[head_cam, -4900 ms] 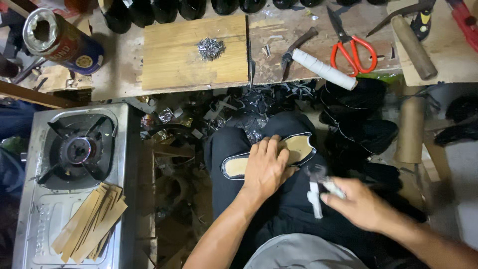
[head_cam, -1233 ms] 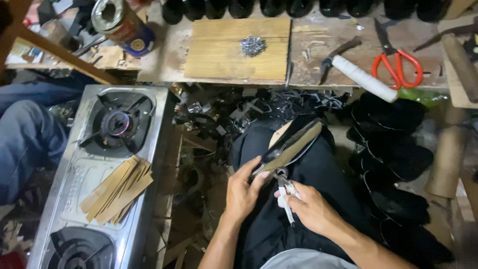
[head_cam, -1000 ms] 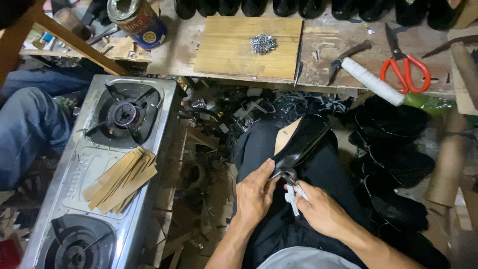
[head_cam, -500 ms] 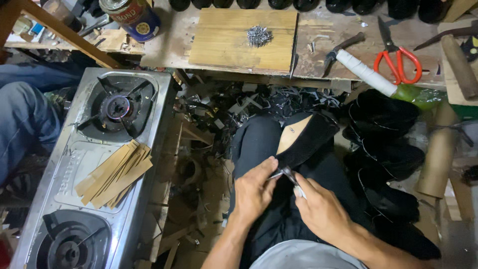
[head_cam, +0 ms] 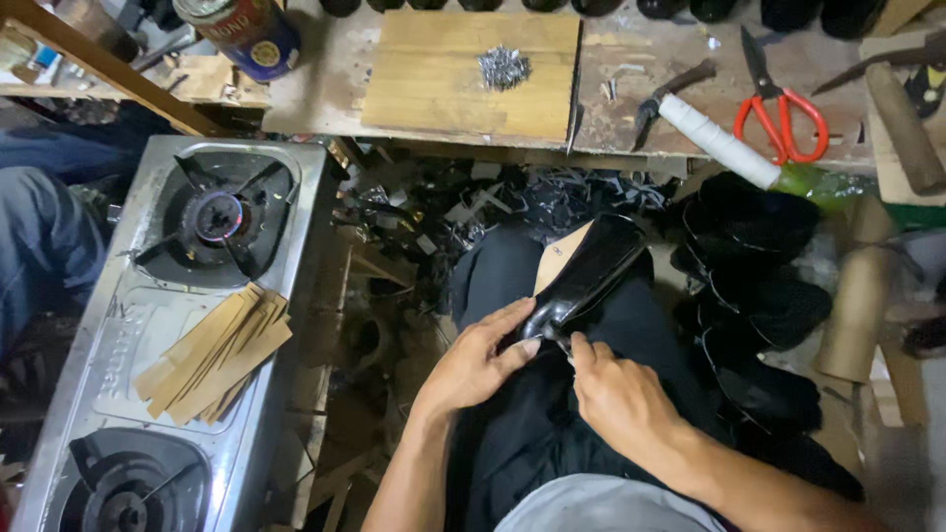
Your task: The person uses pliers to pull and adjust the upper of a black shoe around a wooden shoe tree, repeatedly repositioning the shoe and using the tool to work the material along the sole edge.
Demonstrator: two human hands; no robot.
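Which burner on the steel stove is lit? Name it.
The far burner, beside the wooden bench: a small flame shows at its centre. The near burner is dark.

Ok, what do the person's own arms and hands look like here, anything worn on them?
Both are bare. The left hand and right hand have no gloves, and no rings, watch or bands are visible on them. The forearms are uncovered as far as the bottom edge of the picture, so no sleeves show. No tape, bandages or markings can be made out.
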